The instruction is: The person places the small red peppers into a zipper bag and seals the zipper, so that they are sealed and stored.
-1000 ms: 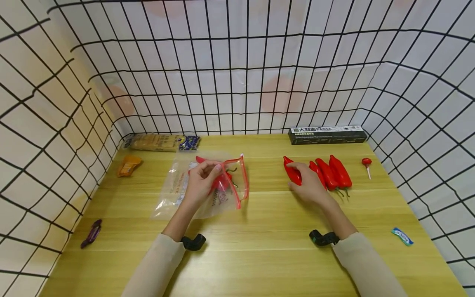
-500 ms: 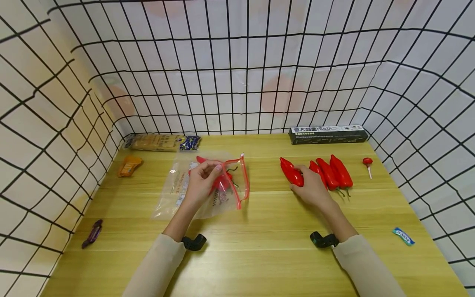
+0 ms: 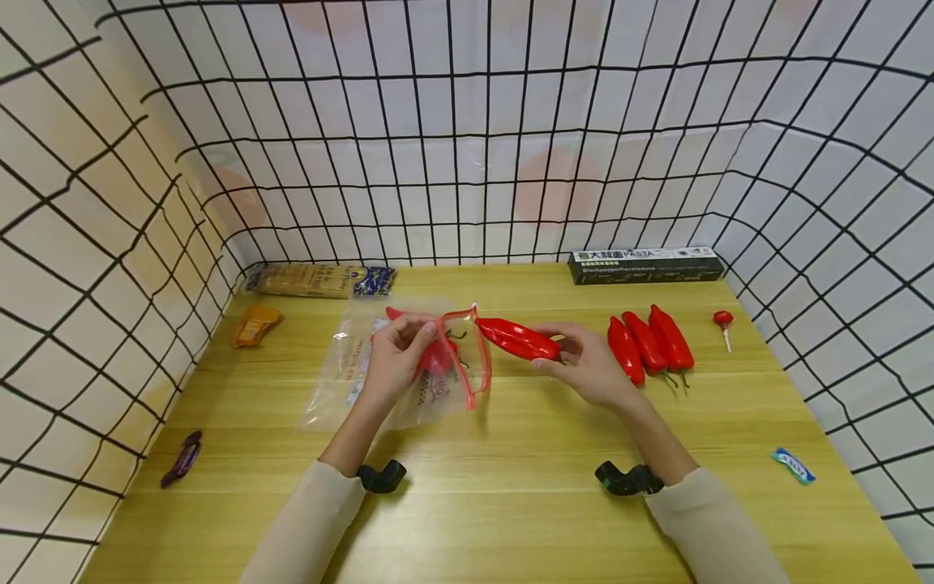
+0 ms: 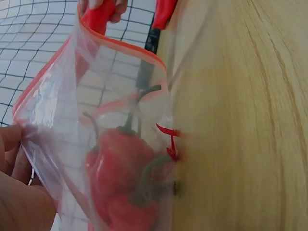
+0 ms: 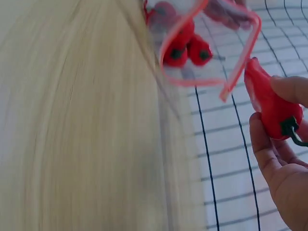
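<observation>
My left hand [image 3: 397, 353] pinches the upper side of a clear zip bag [image 4: 62, 144] near its red-edged mouth, which gapes to the right. Inside the bag lie several red peppers [image 4: 120, 168] with green stems. A long red pepper [image 3: 516, 338] is gripped near its stem end by my right hand [image 3: 587, 365], thumb on one side and fingers on the other. Its pointed tip is at the bag's mouth, and I cannot tell whether it has crossed the rim. Right of that hand, 3 more red peppers [image 3: 652, 345] lie side by side.
Along the back edge are a noodle packet [image 3: 314, 281] and a black pasta box [image 3: 645, 265]. An orange wrapped snack [image 3: 255, 326] and a purple candy [image 3: 181, 459] lie left; a red lollipop [image 3: 722, 319] and a blue-white candy [image 3: 793, 465] lie right. Black grid panels [image 3: 467, 146] surround the table.
My right hand has lifted a red pepper from beside the others and carried it left to the bag's mouth. My left hand has stayed on the bag.
</observation>
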`<state>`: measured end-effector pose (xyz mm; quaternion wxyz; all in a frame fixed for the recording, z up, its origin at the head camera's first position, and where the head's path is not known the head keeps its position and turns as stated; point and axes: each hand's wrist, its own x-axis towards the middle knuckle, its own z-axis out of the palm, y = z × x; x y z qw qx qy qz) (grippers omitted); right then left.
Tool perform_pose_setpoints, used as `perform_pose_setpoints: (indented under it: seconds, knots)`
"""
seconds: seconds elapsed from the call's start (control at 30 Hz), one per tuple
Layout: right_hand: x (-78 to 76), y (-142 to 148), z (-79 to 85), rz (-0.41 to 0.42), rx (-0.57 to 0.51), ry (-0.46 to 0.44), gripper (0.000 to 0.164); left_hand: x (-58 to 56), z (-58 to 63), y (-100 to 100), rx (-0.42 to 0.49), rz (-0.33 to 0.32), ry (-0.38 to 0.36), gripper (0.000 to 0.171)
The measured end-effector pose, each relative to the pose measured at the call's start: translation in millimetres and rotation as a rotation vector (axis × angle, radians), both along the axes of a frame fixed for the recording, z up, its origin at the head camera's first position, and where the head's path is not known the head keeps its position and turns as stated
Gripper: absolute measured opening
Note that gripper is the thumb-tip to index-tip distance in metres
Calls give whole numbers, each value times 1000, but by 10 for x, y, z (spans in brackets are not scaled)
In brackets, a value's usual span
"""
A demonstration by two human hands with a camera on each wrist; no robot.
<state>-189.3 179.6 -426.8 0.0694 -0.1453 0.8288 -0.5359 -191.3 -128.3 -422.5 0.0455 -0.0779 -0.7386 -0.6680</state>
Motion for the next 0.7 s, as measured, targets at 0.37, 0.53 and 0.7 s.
perform_pose_setpoints:
  seconds: [0.37, 0.53, 0.7]
  knots:
    - [-157, -561, -151, -45, -44, 11, 42, 45, 93, 26, -16, 52, -22, 19]
    - [-208, -776, -196, -87, -66, 29, 44, 52, 108, 40, -23, 42, 14, 21]
    - [-253, -962, -242, -150, -67, 39, 44, 17, 56, 44, -12, 40, 23, 20]
